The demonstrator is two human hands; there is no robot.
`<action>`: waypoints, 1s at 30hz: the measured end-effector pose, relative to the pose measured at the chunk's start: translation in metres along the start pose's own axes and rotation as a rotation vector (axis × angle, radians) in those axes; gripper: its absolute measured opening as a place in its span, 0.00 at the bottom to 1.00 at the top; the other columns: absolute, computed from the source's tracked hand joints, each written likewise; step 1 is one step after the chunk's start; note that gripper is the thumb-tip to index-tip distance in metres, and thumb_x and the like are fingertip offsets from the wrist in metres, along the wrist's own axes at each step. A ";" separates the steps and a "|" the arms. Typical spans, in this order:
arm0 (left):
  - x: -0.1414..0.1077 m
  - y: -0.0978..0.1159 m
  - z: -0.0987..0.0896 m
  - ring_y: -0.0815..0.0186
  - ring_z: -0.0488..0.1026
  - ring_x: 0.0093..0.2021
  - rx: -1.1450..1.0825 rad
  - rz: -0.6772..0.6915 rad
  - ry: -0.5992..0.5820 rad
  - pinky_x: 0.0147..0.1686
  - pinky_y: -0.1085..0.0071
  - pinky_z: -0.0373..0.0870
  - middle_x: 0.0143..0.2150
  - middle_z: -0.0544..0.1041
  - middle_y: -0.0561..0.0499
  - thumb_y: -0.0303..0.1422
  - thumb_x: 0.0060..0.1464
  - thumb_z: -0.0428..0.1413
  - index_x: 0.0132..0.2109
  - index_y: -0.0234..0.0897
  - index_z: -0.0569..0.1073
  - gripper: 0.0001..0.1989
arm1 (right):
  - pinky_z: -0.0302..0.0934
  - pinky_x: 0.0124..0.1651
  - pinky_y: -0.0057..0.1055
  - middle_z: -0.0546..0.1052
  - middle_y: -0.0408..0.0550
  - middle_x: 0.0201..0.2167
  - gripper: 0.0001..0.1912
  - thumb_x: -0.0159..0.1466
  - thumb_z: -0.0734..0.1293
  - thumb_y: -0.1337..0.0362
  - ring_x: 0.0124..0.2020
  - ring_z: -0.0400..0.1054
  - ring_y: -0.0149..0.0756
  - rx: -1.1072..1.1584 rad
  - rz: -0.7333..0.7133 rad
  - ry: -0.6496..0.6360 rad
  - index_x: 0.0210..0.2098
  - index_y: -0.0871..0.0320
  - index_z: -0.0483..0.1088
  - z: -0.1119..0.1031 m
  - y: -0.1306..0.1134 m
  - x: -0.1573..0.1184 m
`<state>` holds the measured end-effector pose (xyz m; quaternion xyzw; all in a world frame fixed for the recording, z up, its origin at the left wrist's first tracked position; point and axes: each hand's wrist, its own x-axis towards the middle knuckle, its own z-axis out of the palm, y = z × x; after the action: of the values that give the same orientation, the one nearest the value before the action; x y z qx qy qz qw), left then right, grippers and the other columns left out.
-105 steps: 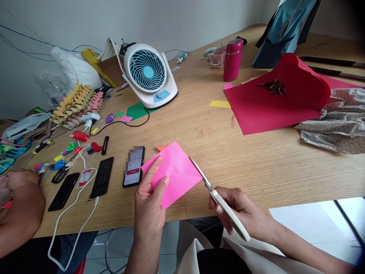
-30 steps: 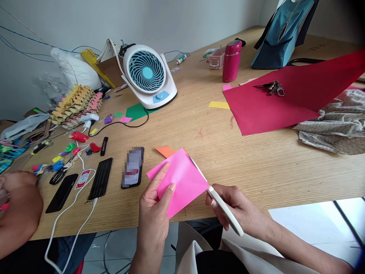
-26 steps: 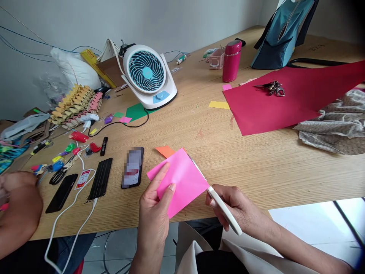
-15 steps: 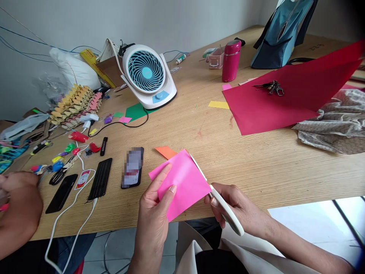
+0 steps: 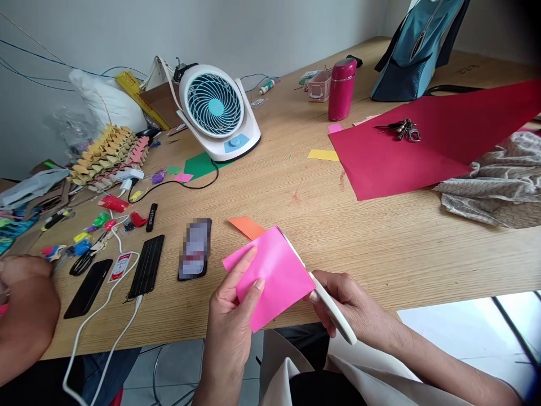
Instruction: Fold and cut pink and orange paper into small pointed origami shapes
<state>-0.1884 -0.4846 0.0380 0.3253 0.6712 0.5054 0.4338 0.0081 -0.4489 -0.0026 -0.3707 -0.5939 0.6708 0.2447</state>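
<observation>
The left hand (image 5: 232,307), in the head view, pinches a square of pink paper (image 5: 276,279) between a thumb laid on its face and fingers reaching mostly behind it. The right hand (image 5: 350,301) is curled around the white handle of a pair of scissors (image 5: 336,313). Their blades run along the paper's right-hand edge; whether they are spread or together cannot be told. The pink paper thus sits between the two hands, tilted, above the near edge of the desk (image 5: 393,242), its lowest corner pointing toward the person. An orange piece of paper (image 5: 245,227) shows from behind its upper left edge; whether the two touch is unclear.

Left of the paper, back from the desk's near edge, lies a phone (image 5: 195,248) with a lit screen. Farther left are a black marker (image 5: 151,217) and a dark phone (image 5: 88,288), and another person's forearm (image 5: 31,316) rests at the near left corner. Toward the far edge stands a white fan (image 5: 217,110), with a green sheet (image 5: 198,166) at its base. On the right side of the desk, a large red sheet (image 5: 389,166) bears a bunch of keys (image 5: 408,131), beside a crumpled cloth (image 5: 494,186). A magenta flask (image 5: 342,93) stands upright behind that sheet, near a blue backpack (image 5: 416,56).
</observation>
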 end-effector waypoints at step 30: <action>0.026 -0.004 -0.048 0.66 0.78 0.38 -0.016 0.028 0.168 0.33 0.79 0.75 0.51 0.81 0.48 0.37 0.42 0.70 0.57 0.41 0.77 0.33 | 0.41 0.26 0.31 0.74 0.48 0.27 0.17 0.66 0.61 0.49 0.22 0.64 0.35 -1.370 -0.007 0.565 0.31 0.56 0.66 -0.100 0.004 0.016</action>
<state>-0.2424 -0.4821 0.0329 0.2874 0.6967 0.5423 0.3714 0.0779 -0.3759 -0.0115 -0.5969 -0.7950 0.0281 0.1043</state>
